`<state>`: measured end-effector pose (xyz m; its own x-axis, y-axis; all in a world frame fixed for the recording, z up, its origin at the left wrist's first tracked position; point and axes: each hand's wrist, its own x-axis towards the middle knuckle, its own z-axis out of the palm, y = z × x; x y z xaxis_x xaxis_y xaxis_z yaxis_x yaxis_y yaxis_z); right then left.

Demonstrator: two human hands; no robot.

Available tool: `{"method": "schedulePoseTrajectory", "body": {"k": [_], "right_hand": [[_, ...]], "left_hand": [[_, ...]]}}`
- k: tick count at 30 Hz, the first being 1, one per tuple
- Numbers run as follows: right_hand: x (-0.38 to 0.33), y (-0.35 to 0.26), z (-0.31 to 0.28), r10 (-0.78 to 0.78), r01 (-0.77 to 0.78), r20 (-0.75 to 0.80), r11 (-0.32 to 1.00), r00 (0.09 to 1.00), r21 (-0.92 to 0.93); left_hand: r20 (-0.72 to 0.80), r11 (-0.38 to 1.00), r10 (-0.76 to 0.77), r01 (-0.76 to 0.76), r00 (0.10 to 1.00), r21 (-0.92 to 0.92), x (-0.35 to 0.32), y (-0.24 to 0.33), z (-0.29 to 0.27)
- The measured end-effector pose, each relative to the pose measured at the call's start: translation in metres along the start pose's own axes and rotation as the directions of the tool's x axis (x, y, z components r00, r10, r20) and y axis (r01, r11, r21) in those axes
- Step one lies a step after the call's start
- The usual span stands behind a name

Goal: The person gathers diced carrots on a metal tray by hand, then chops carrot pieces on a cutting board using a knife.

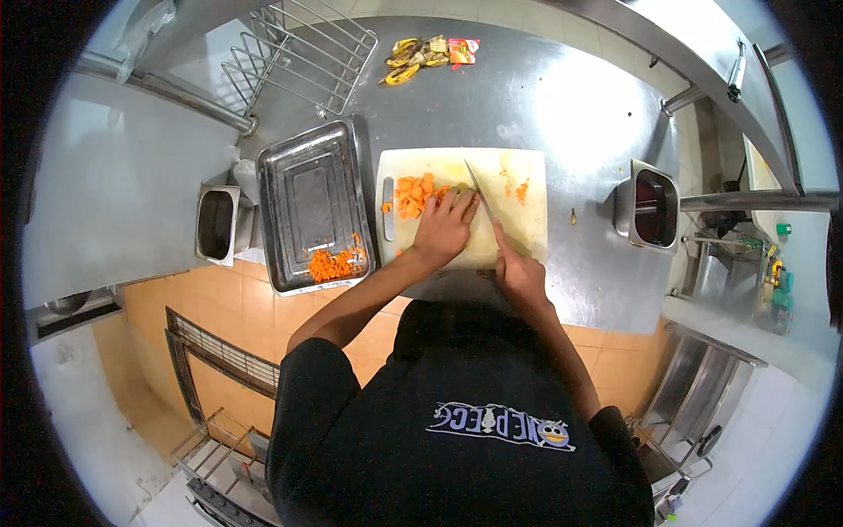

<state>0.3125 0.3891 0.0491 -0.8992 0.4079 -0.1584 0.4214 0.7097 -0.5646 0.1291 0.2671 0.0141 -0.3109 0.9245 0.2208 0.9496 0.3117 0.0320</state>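
Observation:
On the white cutting board, my right hand grips the handle of a knife. Its blade points to the far side of the board, close to my left fingertips. My left hand has its fingers bent and pressed down on a carrot piece, mostly hidden beneath them. A small yellow-green bit shows by those fingertips. Left of them lies a heap of carrot chunks. Finer carrot bits are scattered right of the blade. Pale yellow stains mark the board.
Left of the board, a metal tray holds chopped carrot at its near end. Metal containers stand at left and right. Banana peels and a red packet lie at the back, near a wire rack.

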Motion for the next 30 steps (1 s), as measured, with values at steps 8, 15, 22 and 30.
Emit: {"method": "schedulePoseTrajectory", "body": {"k": [8,15,22,30], "right_hand": [[-0.025,-0.012,-0.029,0.065,-0.044,0.08,0.97,0.995,-0.24],[-0.056,-0.014,-0.063,0.028,-0.009,0.101,0.983,0.994,-0.185],[-0.055,-0.013,-0.049,0.054,-0.046,0.063,0.991,0.997,-0.124],[-0.052,-0.026,-0.055,0.115,-0.103,0.122,0.989,0.986,-0.103]], "left_hand": [[-0.013,0.998,-0.005,0.004,1.0,-0.058,-0.002,0.0,-0.007],[-0.052,0.994,-0.046,0.041,0.998,-0.1,-0.008,0.001,-0.003],[-0.051,0.994,-0.049,0.043,0.998,-0.103,-0.003,0.003,-0.007],[-0.026,0.997,-0.041,0.039,0.999,-0.068,0.0,0.004,-0.003]]}}
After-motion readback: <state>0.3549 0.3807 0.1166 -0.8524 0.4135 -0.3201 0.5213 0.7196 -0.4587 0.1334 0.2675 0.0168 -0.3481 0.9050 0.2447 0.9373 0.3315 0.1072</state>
